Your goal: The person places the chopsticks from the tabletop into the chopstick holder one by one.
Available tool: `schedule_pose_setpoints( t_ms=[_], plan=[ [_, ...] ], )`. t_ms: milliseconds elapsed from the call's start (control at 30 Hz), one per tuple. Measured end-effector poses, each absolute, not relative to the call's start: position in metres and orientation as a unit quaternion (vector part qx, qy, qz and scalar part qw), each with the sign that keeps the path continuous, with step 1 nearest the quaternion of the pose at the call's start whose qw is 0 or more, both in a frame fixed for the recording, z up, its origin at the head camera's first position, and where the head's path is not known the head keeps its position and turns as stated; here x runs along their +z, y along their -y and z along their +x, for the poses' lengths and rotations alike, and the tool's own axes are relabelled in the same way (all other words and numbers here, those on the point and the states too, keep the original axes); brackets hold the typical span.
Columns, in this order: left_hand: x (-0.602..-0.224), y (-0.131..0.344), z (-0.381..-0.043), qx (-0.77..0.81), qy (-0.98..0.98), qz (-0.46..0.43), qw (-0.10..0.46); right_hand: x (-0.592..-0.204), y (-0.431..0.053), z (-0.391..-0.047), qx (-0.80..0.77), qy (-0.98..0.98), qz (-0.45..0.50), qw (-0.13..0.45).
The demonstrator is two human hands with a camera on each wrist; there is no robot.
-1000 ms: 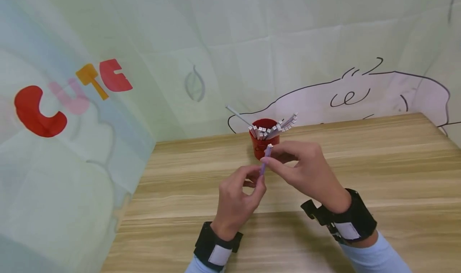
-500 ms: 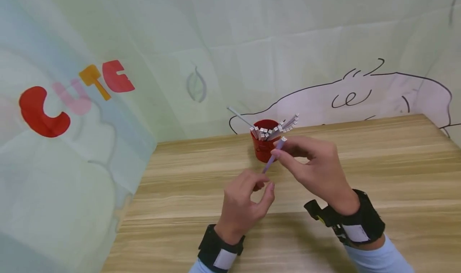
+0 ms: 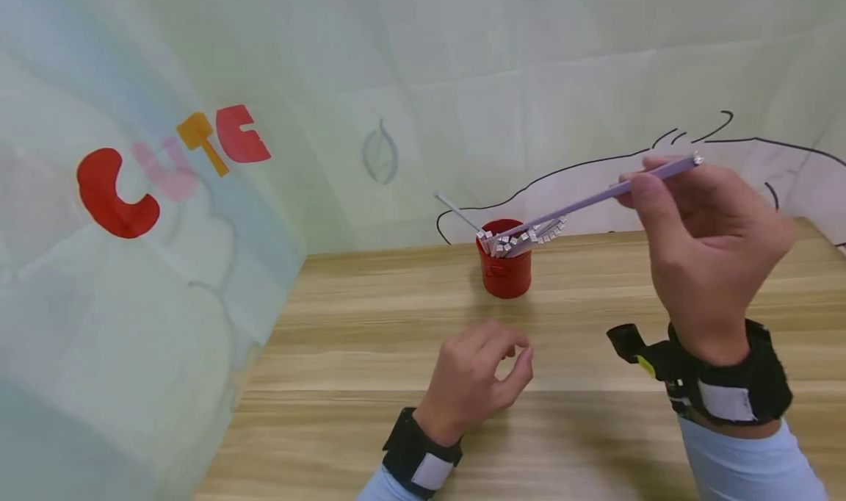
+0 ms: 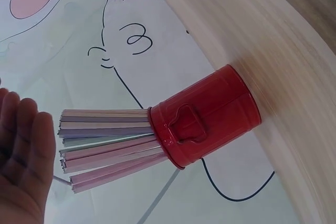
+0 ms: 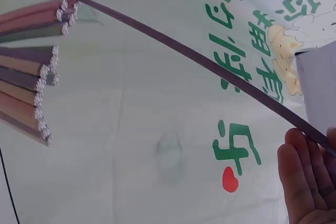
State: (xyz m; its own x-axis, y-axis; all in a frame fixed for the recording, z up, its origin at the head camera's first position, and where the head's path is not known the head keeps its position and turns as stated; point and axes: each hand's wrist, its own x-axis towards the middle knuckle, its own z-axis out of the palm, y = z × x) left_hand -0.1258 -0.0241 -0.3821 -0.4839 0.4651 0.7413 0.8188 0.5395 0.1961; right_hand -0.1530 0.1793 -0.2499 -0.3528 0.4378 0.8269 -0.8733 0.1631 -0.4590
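Observation:
In the head view my right hand pinches a long, slender purple stick between thumb and fingers, close to its pale near end. The stick slopes down to the left, and its far end overlaps the bundle of pastel sticks in the red bucket. In the right wrist view the purple stick runs from the fingers to the bundle's rough silvery-white ends. My left hand hovers in front of the bucket, fingers loosely curled, holding nothing.
The bucket stands on a wood-grain table near its back edge. A thin pale stick leans out of it to the left. Printed cloth walls rise behind and at the left. Both wrists wear black straps.
The purple stick has left the left hand's grasp. My right hand has carried it up and to the right, so more of its length shows. The left hand stays low, its fingers relaxed.

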Motion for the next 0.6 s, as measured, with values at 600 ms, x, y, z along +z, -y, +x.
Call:
schedule_pose_setpoints(
  t_ms=[600],
  plan=[
    [-0.387,0.016,-0.126,-0.25,0.836,-0.41,0.267,-0.266,-0.173,-0.189,0.446,0.758,0.21,0.427]
  ],
)
